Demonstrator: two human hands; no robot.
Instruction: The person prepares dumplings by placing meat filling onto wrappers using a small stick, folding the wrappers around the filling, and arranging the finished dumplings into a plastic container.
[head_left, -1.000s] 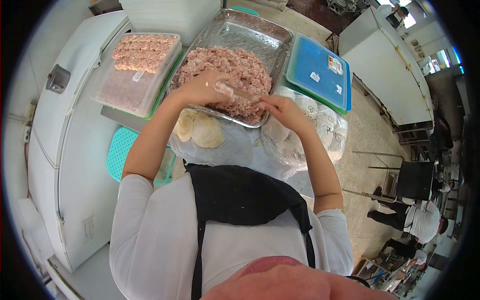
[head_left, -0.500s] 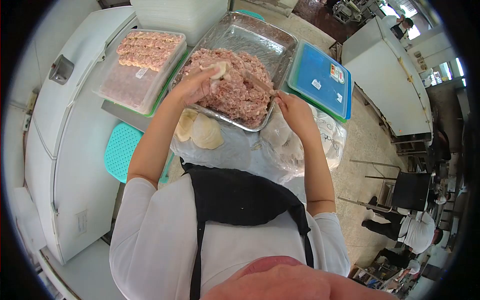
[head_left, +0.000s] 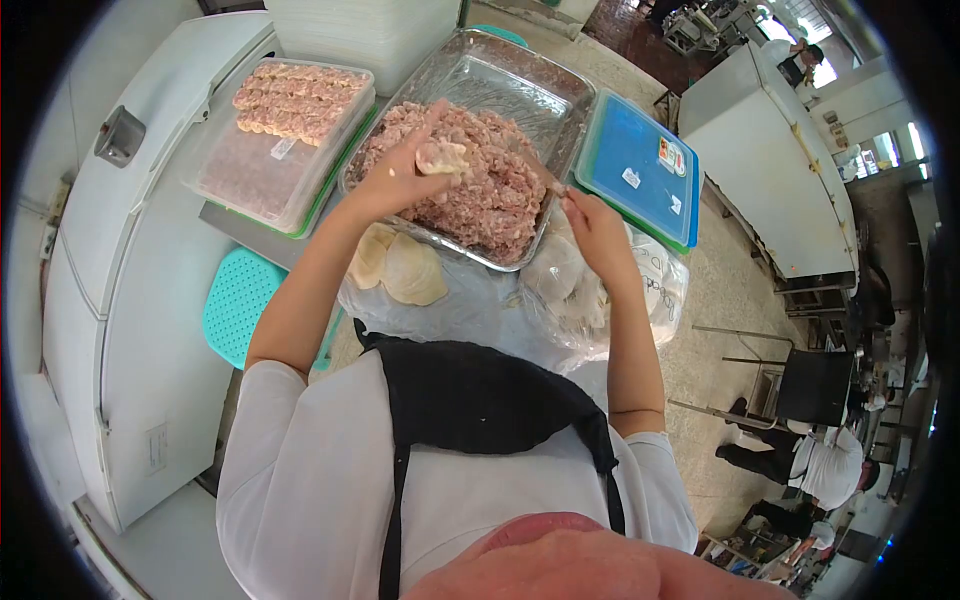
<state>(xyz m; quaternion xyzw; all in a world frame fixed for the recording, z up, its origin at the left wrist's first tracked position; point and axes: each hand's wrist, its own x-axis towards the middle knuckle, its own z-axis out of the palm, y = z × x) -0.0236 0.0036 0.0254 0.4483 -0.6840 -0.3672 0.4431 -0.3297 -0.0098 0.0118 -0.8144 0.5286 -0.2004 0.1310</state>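
My left hand (head_left: 392, 182) holds a pale dough wrapper (head_left: 443, 158) with some meat on it, thumb and fingers curved around its edge. Below it, a mound of pinkish ground meat (head_left: 495, 205) fills the near part of a metal tray (head_left: 520, 75). My right hand (head_left: 597, 228) is closed on the handle of a flat spatula (head_left: 545, 176), whose far end lies over the meat; its tip is hard to make out. Round loose wrappers (head_left: 412, 272) lie on a plastic sheet (head_left: 450, 312) in front of the tray.
At left, a clear container (head_left: 230, 170) holds rows of filled dumplings (head_left: 300, 100). Blue-lidded containers (head_left: 625, 150) stand at right. Bagged wrappers (head_left: 565, 285) sit by my right forearm. A white freezer (head_left: 160, 330) flanks the left side. Other people (head_left: 835, 468) are farther right.
The wrapper in my left hand has turned and come slightly nearer, now showing meat on it. My right hand and the spatula have shifted slightly.
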